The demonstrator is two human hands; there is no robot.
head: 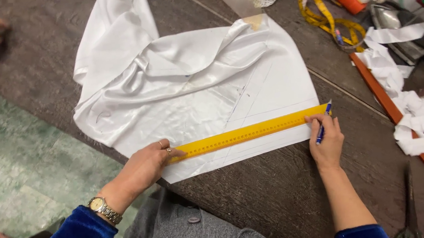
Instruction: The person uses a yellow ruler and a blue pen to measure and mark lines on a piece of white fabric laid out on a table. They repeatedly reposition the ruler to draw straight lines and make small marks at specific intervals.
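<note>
Two hands work: my left hand (148,163) presses flat on the long yellow plastic ruler (250,131), keeping it steady on shiny white cloth (180,86); my right hand (327,138) pinches a blue pen (322,126) at its far end

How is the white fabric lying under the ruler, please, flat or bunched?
Flat there: the white fabric lies smooth beneath the yellow ruler; farther up it is bunched in folds.

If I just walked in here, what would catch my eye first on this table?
Most likely the shiny white satin fabric, bunched up and spread across the middle of the dark wooden table. Next comes the bright yellow ruler lying along its near edge, pinned by the left hand while the right hand holds a blue pen at its far end. A yellow tape measure lies coiled at the top right.
</note>
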